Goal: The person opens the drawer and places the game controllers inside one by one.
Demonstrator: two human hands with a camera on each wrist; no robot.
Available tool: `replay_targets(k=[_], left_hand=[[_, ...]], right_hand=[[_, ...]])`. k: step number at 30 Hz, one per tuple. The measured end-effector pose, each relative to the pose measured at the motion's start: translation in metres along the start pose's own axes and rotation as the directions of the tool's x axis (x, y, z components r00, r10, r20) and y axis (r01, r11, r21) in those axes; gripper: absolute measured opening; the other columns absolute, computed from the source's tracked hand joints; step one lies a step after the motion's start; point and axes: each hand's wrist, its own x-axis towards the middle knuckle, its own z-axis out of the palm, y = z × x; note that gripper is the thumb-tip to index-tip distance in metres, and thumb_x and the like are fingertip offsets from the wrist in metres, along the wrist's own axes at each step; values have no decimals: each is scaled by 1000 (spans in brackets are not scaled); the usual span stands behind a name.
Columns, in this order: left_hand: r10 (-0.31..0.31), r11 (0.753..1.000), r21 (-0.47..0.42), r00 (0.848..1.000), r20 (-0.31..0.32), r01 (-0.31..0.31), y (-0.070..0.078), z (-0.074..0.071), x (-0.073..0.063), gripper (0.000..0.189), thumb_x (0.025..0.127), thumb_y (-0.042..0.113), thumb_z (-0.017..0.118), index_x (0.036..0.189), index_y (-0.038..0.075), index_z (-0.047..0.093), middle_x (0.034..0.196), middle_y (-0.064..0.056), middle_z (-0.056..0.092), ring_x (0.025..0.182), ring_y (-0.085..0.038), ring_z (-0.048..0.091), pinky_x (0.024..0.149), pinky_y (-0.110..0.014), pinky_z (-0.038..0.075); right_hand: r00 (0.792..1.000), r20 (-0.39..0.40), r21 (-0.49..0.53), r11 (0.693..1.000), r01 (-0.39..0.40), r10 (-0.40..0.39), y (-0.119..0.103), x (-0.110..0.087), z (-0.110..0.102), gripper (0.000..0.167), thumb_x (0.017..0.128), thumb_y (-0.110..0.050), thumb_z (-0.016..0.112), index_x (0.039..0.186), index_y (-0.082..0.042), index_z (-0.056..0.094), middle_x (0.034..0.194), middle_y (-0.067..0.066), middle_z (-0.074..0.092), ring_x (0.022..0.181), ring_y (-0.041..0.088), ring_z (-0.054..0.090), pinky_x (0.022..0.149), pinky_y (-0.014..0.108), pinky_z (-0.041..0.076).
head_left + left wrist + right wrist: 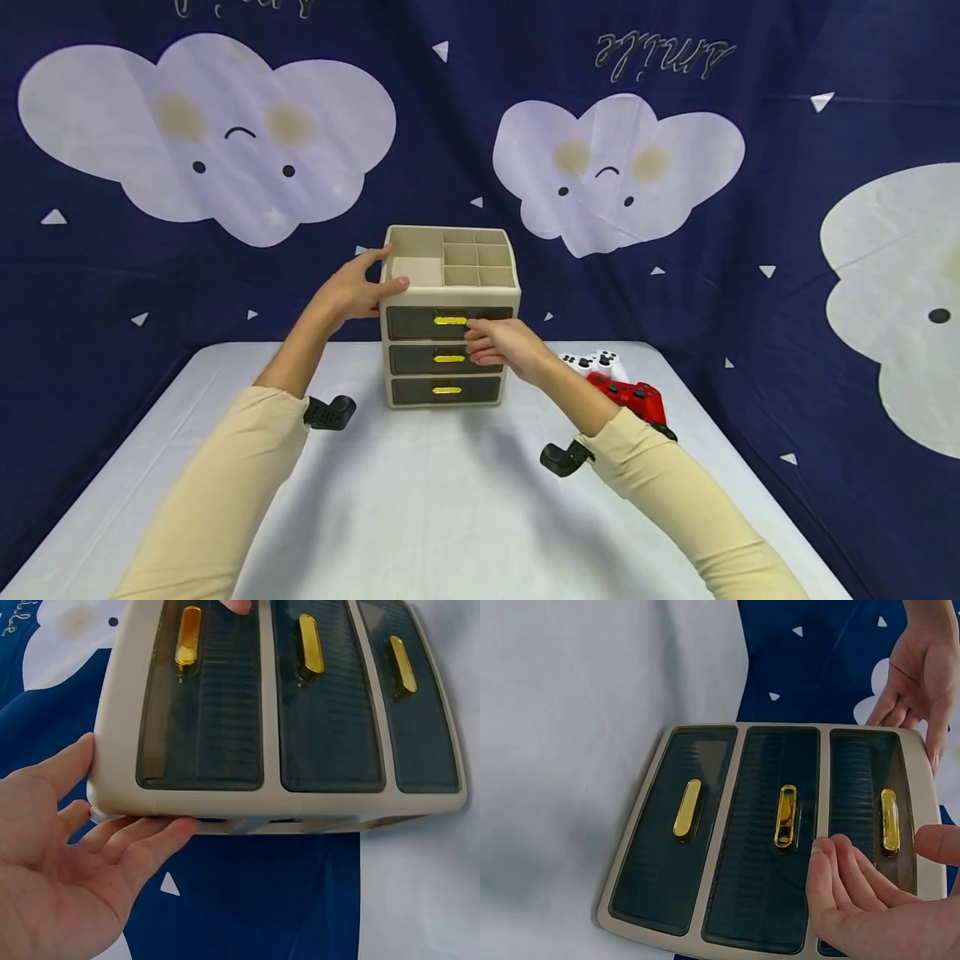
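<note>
Apparently steadies box, centre of frame, pinching its upper-left corner with left hand; poises right hand, relaxed and holding nothing, beside top handle; next probably calls for gripping that.

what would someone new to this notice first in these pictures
Probably the cream drawer unit in the middle, its gold handles bright against the dark drawer fronts, with the left hand on its upper corner and the right hand by the top handle. Behind it, pale upside-down cloud faces dot the navy backdrop. At the right of the table, the red game controller stands out.
</note>
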Motion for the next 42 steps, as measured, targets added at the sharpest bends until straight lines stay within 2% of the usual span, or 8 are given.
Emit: replay_targets(k=[10, 15, 20, 24, 34, 42], left_hand=[[6, 1000, -17, 1000, -29, -7, -1, 4, 6, 81, 99, 37, 67, 164, 30, 18, 161, -24, 31, 129, -41, 58, 103, -49, 54], [8, 999, -46, 999, -35, -9, -2, 3, 7, 82, 99, 35, 69, 164, 29, 20, 162, -24, 30, 129, -42, 58, 103, -50, 54], [9, 998, -64, 999, -36, -11, -5, 2, 6, 83, 97, 35, 70, 164, 29, 20, 162, -24, 30, 128, -42, 59, 102, -50, 54], [9, 998, -66, 999, -33, -12, -7, 0, 5, 84, 97, 35, 71, 164, 29, 20, 162, -25, 30, 129, -43, 58, 102, -50, 54], [8, 998, -59, 999, -47, -11, -9, -1, 3, 84, 97, 36, 71, 164, 30, 22, 162, -25, 30, 124, -43, 61, 98, -48, 57], [19, 999, -49, 999, -50, -22, -11, 1, 3, 83, 97, 36, 71, 163, 30, 22, 164, -23, 27, 124, -43, 62, 98, -48, 57]], right_hand=[[999, -39, 52, 999, 12, -10, -4, 6, 2, 45, 104, -29, 56, 122, 11, 66, 121, 26, 69, 109, 34, 69, 101, 41, 56], [999, -48, 80, 997, 22, -18, -5, 10, 4, 43, 104, -27, 57, 117, 12, 68, 112, 23, 72, 104, 34, 71, 101, 42, 56], [998, -56, 104, 994, 33, -27, -6, 14, 7, 40, 103, -27, 58, 110, 11, 70, 94, 14, 75, 87, 25, 74, 86, 32, 62], [998, -60, 136, 990, 29, -21, -4, 18, 11, 38, 103, -25, 59, 107, 11, 71, 84, 8, 74, 75, 17, 72, 75, 26, 62], [996, -93, 221, 975, 27, -7, -4, 21, 18, 29, 101, -18, 62, 102, 8, 73, 80, 6, 74, 68, 12, 70, 68, 22, 61], [995, -100, 252, 967, 32, -7, -2, 18, 18, 27, 101, -14, 61, 106, 10, 71, 78, 4, 74, 67, 11, 70, 66, 21, 60]])
